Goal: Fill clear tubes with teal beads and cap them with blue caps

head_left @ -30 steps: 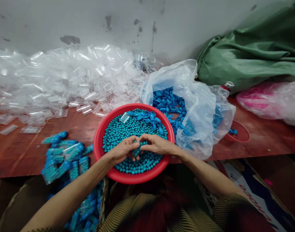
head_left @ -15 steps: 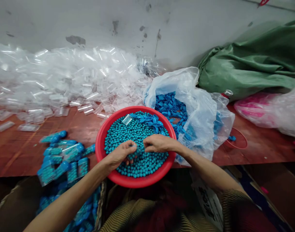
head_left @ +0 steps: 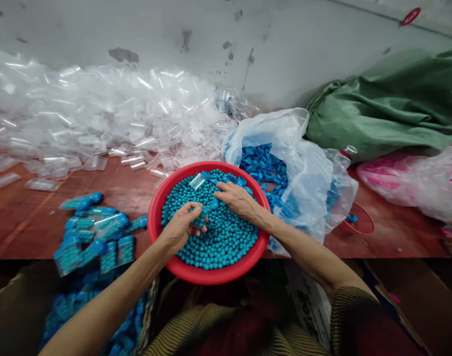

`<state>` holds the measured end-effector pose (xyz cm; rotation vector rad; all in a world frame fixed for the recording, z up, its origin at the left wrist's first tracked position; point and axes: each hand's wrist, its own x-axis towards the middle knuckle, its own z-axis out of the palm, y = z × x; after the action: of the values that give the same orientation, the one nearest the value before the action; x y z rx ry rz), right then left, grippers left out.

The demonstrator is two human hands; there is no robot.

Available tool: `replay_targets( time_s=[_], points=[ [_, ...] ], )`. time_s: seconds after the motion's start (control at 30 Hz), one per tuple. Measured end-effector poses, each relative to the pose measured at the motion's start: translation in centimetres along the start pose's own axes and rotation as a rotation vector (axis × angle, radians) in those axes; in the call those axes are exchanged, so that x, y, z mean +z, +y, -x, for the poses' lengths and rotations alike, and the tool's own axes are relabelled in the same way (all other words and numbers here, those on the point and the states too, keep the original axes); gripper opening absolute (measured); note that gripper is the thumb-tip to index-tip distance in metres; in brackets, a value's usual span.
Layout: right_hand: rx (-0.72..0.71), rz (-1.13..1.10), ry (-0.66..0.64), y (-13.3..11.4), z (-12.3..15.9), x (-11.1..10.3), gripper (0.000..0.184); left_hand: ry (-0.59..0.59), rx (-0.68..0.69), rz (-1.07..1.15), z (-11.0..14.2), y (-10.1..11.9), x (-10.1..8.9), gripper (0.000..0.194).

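Observation:
A red basin (head_left: 155, 207) holds a bed of small teal beads (head_left: 218, 249). Over the beads, my left hand (head_left: 181, 225) is closed around a small clear container (head_left: 199, 217) with teal beads inside. My right hand (head_left: 238, 198) is at the back right of the basin, its fingers bent and closed on a blue plastic cap (head_left: 214, 203), partly hidden by them. More blue caps (head_left: 242, 181) lie just behind that hand on the beads. One clear container (head_left: 197, 181) rests near the basin's back rim.
Clear containers (head_left: 137, 113) are heaped along the wall. A plastic bag (head_left: 307, 168) of blue caps stands right of the basin. Filled, capped containers (head_left: 109, 230) lie at left, above a box of more (head_left: 62, 311). A green sheet (head_left: 377, 113) and red basket (head_left: 361, 220) are at right.
My right hand has moved back from beside the left hand to the blue caps, and a cap now shows at its fingers. My left hand still grips the bead-filled container, slightly raised.

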<state>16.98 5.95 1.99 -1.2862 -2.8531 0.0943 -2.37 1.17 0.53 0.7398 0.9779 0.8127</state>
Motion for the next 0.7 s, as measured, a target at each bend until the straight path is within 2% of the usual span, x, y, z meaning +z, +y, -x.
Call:
replay_targets(
  time_s=[0.07,0.1,0.2,0.23,0.27,0.33,0.37,0.47,0.53,0.63,0.7],
  points=[
    [-0.058,-0.122,0.007,0.4,1.4,0.5,0.032,0.033,0.013,0.012,-0.1,0.1,0.0,0.027],
    [-0.029,-0.181,0.038,0.6,2.0,0.7,0.035,0.046,0.009,0.009,-0.2,0.1,-0.1,0.026],
    [0.224,-0.295,0.186,1.2,2.9,0.6,0.035,0.069,-0.002,-0.009,-0.2,0.1,-0.1,0.027],
    [0.309,-0.306,0.196,1.1,2.8,0.4,0.032,0.078,0.001,-0.011,-0.2,0.0,-0.1,0.027],
    [0.371,-0.308,0.168,0.9,2.5,0.0,0.03,0.09,0.006,-0.013,-0.2,0.1,-0.1,0.027],
    [0.427,-0.279,0.033,0.0,1.5,-0.7,0.031,0.121,0.032,-0.016,-0.2,0.1,-0.1,0.028],
    [0.428,-0.251,-0.031,-0.7,0.8,-0.9,0.035,0.141,0.049,-0.018,-0.2,0.2,0.0,0.028],
    [0.425,-0.144,-0.114,-2.9,-1.2,-0.5,0.041,0.212,0.101,-0.026,-0.2,0.3,0.1,0.03],
    [0.399,-0.131,-0.164,-3.9,-2.1,0.2,0.039,0.244,0.127,-0.031,-0.1,0.3,0.1,0.031],
    [0.353,-0.169,-0.201,-4.0,-2.6,1.2,0.028,0.246,0.133,-0.04,0.0,0.3,0.1,0.032],
    [0.335,-0.196,-0.192,-3.1,-2.3,1.4,0.028,0.229,0.109,-0.033,0.0,0.3,0.0,0.031]
  ],
)
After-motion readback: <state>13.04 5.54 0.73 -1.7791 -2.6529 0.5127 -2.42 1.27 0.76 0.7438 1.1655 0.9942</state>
